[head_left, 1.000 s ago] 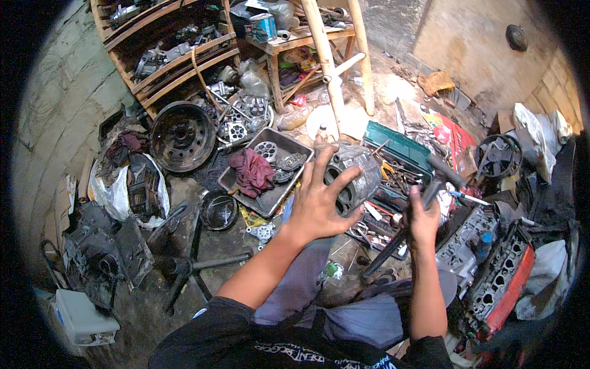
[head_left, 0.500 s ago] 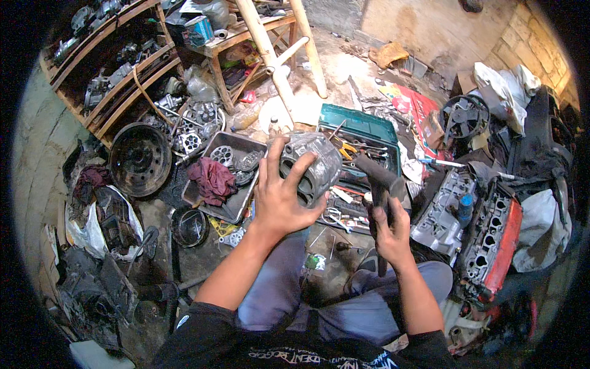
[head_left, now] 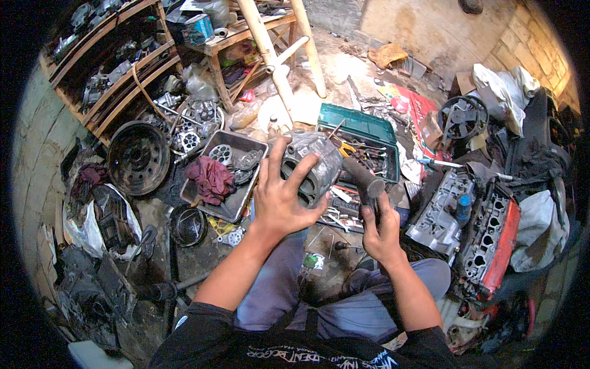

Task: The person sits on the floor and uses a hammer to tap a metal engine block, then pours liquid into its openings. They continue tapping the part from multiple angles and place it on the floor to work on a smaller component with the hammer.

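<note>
My left hand (head_left: 275,206) is closed around a round silver-grey metal housing (head_left: 321,155) with large openings in the end facing me, and holds it up in front of my knees. Fingers spread over that end while the thumb presses its lower edge. In my right hand (head_left: 385,237) is a hammer (head_left: 362,177) with a dark cylindrical head, gripped by the handle just below the head. The hammer head is close to the housing's right side; whether they touch I cannot tell. Most of the handle is hidden behind my fingers.
Beyond the housing lies an open green toolbox (head_left: 359,126) with hand tools. A grey tray (head_left: 249,200) with metal parts and a maroon rag (head_left: 211,179) sits to its left. Engine cylinder heads (head_left: 444,212) lie at right. A wheel rim (head_left: 140,157) and wooden shelf (head_left: 117,92) stand at left.
The hammer has swung left and slightly down, bringing its head nearer to the housing. My right hand has shifted a little left with it. The left hand and housing stay nearly still.
</note>
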Available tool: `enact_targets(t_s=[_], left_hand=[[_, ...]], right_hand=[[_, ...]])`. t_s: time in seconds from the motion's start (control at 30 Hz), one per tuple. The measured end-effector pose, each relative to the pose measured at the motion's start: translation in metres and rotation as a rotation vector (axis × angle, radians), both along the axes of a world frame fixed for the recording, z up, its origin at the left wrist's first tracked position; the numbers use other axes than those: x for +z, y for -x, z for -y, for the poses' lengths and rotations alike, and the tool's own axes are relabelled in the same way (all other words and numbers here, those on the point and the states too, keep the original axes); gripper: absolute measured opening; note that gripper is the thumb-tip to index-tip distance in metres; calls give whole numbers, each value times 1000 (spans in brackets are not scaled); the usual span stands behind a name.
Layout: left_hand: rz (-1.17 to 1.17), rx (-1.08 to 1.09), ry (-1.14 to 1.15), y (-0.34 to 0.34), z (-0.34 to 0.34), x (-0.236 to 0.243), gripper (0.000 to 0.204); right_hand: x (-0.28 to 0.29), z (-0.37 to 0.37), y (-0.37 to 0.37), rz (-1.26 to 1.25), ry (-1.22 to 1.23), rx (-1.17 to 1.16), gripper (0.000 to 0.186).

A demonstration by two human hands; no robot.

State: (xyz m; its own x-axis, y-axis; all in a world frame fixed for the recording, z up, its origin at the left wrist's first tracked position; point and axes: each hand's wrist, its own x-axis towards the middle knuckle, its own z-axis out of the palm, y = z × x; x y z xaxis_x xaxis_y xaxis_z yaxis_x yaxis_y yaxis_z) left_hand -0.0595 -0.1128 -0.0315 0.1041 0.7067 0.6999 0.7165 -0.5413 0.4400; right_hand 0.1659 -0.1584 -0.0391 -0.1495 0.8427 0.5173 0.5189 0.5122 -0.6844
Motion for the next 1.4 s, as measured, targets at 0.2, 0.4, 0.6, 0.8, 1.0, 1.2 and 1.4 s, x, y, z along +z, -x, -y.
enact_targets(t_s=[0.2, 0.4, 0.6, 0.8, 1.0, 1.2, 1.4], left_hand=[[16, 3, 10, 2, 2, -1, 70], [20, -14, 12, 5, 2, 4, 70], [60, -24, -29, 10, 0, 2, 70], [73, 3, -19, 14, -1, 3, 69], [99, -6, -83, 19, -2, -4, 71], [66, -32, -31, 18, -7, 0, 71], [115, -26, -83, 21, -3, -5, 73]], right_hand=[[5, -5, 9, 112, 7, -11, 69], [0, -11, 13, 130, -102, -37, 69], [0, -8, 7, 183, -366, 41, 63], [-5, -24, 5, 208, -210, -154, 68], [4, -4, 5, 211, -498, 17, 65], [-9, -27, 8, 236, -152, -146, 70], [4, -9, 10, 147, -614, 104, 78]])
